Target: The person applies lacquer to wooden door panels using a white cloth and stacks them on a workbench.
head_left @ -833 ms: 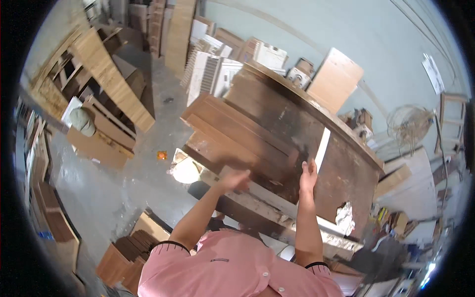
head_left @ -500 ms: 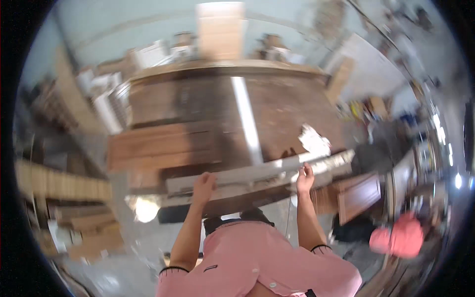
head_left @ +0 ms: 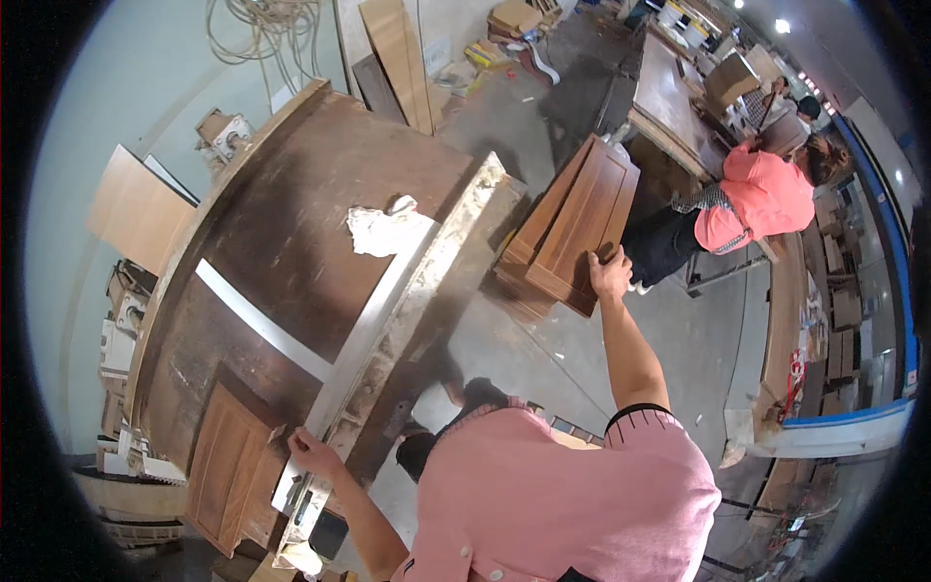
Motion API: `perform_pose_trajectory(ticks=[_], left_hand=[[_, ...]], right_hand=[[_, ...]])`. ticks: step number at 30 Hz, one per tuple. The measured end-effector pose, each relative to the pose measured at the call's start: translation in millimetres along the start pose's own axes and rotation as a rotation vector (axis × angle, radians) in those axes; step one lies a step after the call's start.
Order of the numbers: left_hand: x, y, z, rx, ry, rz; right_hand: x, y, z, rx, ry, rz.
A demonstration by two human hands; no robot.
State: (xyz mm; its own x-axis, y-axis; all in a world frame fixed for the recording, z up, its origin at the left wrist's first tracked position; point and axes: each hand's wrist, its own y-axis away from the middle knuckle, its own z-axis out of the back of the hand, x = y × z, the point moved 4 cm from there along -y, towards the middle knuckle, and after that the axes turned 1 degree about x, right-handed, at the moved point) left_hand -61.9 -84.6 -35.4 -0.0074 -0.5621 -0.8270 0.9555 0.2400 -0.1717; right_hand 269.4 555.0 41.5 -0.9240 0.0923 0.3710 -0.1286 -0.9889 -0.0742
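My right hand [head_left: 610, 273] reaches out to the right, its fingers closed over the near edge of a brown wooden cabinet door [head_left: 592, 213]. This panelled door lies at the top of a stack of similar panels [head_left: 549, 233] beside the workbench. On the left, my left hand [head_left: 317, 456] is at the bench's near edge, by a long metal strip [head_left: 360, 339]. Its fingers are curled together, and I cannot make out whether anything is between them. Another panelled wooden door [head_left: 229, 456] lies on the bench just beyond that hand.
The brown workbench [head_left: 291, 194] carries a crumpled white cloth [head_left: 387, 228] and a pale strip [head_left: 262, 318]. A dirty rail [head_left: 427, 276] runs along its near edge. To the right, a person in a coral top [head_left: 766, 194] stands beside another long table [head_left: 669, 92].
My view has swung to the right, bringing the other person and the door stack closer. My right hand has left the bench edge and taken hold of a door; my left stays by the bench.
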Motion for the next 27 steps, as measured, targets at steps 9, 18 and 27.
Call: perform_pose_trajectory(ticks=[9,18,27], left_hand=[[4.3,-9.9,6.7,-0.173,-0.088,0.057],[1.8,-2.5,0.5,0.025,-0.147,-0.216],[-17.3,0.6,5.1,0.145,-0.161,-0.072]], right_hand=[[-22.7,-15.6,-20.2,0.425,-0.906,-0.138],[-47.9,30.3,11.8,0.279,-0.855,0.053],[83.7,109.0,39.9,0.743,-0.862,0.483]])
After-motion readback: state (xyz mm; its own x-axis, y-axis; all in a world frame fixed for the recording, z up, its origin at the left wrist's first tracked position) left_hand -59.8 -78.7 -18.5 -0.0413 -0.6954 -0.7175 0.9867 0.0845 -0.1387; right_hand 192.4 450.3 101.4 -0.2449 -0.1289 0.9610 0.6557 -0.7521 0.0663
